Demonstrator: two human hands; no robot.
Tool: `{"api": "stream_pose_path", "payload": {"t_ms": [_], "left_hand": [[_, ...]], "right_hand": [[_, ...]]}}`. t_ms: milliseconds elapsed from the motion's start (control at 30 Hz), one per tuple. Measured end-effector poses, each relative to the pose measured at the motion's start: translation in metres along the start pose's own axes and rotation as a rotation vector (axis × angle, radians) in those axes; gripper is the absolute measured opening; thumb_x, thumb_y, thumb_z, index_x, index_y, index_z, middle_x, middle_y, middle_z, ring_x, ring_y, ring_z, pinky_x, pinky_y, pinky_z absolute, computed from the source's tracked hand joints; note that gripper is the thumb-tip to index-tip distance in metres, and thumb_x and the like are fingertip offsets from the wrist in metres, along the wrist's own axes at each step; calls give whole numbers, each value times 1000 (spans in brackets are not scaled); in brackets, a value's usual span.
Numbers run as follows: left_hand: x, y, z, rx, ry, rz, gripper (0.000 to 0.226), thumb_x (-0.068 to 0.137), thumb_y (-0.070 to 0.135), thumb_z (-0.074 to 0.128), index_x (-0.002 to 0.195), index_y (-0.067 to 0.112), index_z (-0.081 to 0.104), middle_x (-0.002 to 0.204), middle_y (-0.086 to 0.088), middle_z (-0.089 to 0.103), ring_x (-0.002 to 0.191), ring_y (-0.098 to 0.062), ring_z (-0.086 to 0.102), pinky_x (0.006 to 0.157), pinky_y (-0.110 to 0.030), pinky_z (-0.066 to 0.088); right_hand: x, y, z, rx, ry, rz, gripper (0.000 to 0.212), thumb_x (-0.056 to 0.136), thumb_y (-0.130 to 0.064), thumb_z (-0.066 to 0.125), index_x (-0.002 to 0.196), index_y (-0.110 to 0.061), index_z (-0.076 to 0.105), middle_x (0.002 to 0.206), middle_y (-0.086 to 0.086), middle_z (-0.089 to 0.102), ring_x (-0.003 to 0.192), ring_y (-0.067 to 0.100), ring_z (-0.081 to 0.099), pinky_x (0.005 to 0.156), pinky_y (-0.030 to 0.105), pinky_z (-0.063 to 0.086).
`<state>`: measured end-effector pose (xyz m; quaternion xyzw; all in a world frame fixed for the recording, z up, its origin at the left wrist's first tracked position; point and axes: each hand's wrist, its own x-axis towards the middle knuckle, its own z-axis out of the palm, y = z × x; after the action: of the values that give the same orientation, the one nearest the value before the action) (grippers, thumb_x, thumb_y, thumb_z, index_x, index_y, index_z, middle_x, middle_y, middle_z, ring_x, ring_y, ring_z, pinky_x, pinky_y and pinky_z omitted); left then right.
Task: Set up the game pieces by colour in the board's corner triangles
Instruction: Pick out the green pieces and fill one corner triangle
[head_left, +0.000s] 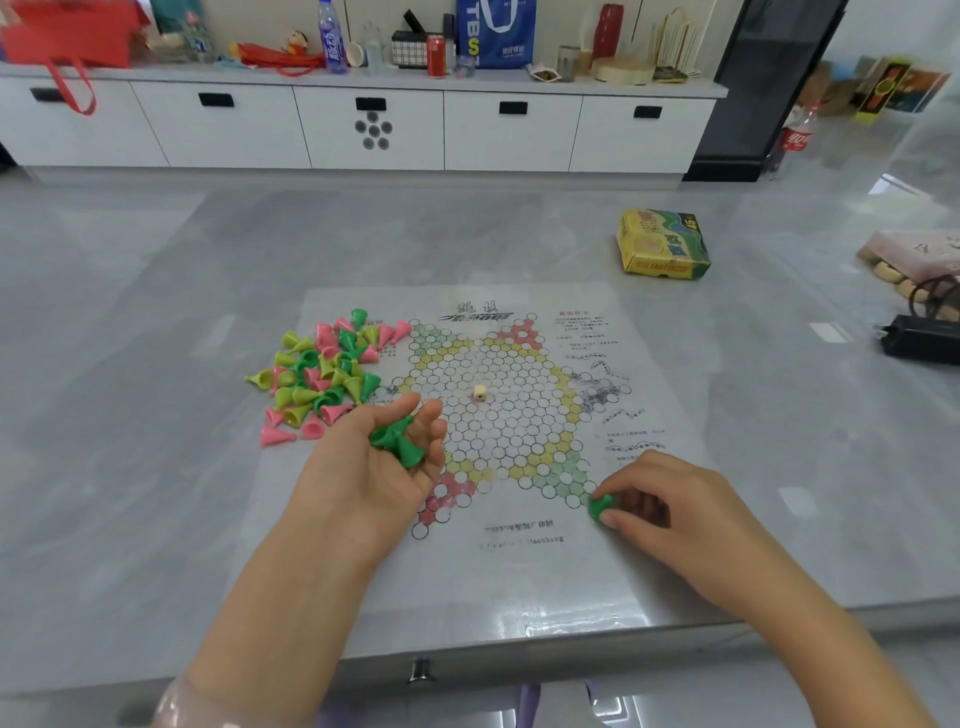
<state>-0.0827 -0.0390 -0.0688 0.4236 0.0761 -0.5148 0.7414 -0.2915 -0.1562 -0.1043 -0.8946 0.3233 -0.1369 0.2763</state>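
Item: board (470, 566), a printed paper sheet flat on the counter (156, 291), directly under both your hands.

Item: left hand (384, 462). Palm up, fingers loosely cupped round a small clutch of green pieces (397, 444). It likely serves as your supply, kept close so the other hand need not reach far.

Item: right hand (654, 499). Thumb and fingertips pinch a single green piece (601, 506) at the tip of the green corner triangle (566, 478), which lies just to the left of this hand. The piece looks to be touching or nearly touching the outermost circle; I cannot tell which.

Item: loose pile of pieces (327, 371), pink, yellow-green and green mixed, mostly tipped over, beyond your left hand and half off the board's edge. Unsorted stock.

Item: die (480, 392), small and pale, near the board's centre, ahead of your left fingertips.

Item: game box (662, 244), yellow and green, well beyond your right hand.

Status: judged early; no corner triangle holds a standing piece yet, and the pink and yellow ones are bare.
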Motion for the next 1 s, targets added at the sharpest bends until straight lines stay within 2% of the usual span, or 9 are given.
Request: {"api": "stream_pose_path", "payload": {"t_ms": [167, 267, 367, 534, 634, 700, 767, 834, 1000], "left_hand": [[-2, -2, 2, -18, -39, -14, 13, 86, 2, 46, 94, 2, 56, 81, -13, 67, 64, -19, 63, 53, -21, 55], [-7, -9, 7, -98, -119, -103, 21, 89, 6, 42, 101, -5, 56, 86, -21, 70, 84, -29, 67, 73, -34, 59], [-12, -19, 13, -112, -211, -235, 36, 91, 15, 38, 108, -11, 57, 106, -28, 66, 102, -36, 63, 85, -41, 50], [-9, -29, 15, -95, -306, -336, 45, 91, 20, 35, 121, -10, 52, 123, -27, 58, 112, -33, 58, 89, -49, 50], [-10, -29, 14, -93, -358, -357, 42, 89, 20, 37, 117, -6, 54, 121, -24, 59, 111, -31, 58, 89, -51, 48], [-12, -28, 14, -86, -387, -362, 41, 86, 20, 38, 112, -6, 57, 117, -24, 60, 106, -31, 59, 89, -50, 48], [-13, -26, 12, -76, -400, -358, 45, 86, 20, 37, 115, -9, 55, 120, -25, 59, 106, -32, 60, 88, -46, 50], [-12, -24, 10, -70, -398, -353, 47, 87, 20, 36, 117, -12, 54, 122, -25, 57, 103, -32, 61, 86, -42, 50], [-12, -24, 8, -78, -410, -358, 43, 86, 18, 38, 105, -12, 62, 119, -24, 58, 111, -31, 57, 91, -47, 47]], "right_hand": [[-1, -1, -2, 27, -34, 21, 21, 76, -21, 71, 84, -39, 65, 77, -10, 59, 82, 8, 53, 67, 14, 43], [0, -9, -12, 322, 22, 80, 30, 77, -13, 70, 86, -42, 69, 83, -13, 63, 70, 5, 55, 61, 9, 42], [9, -28, -19, 503, 168, 47, 26, 80, -12, 66, 84, -36, 70, 78, -8, 64, 65, 3, 54, 60, 10, 44], [25, -64, -11, 277, 204, -179, 16, 79, -24, 61, 90, -33, 69, 75, -14, 59, 72, 6, 54, 63, 13, 43], [31, -67, -6, 177, 157, -205, 26, 78, -24, 56, 100, -32, 68, 80, -14, 56, 75, 5, 53, 66, 11, 41], [33, -69, -4, 96, 108, -223, 26, 81, -20, 58, 103, -29, 68, 82, -12, 55, 77, 4, 53, 69, 14, 41], [34, -71, -2, 64, 69, -229, 25, 83, -13, 61, 103, -26, 69, 83, -10, 55, 79, 2, 52, 71, 19, 43], [34, -73, -1, 65, 39, -235, 26, 83, -11, 62, 104, -26, 68, 82, -12, 52, 76, -1, 49, 70, 13, 40], [35, -74, 5, 111, 75, -209, 21, 80, -7, 64, 95, -20, 69, 82, -16, 47, 81, -3, 50, 72, 10, 41]]}}
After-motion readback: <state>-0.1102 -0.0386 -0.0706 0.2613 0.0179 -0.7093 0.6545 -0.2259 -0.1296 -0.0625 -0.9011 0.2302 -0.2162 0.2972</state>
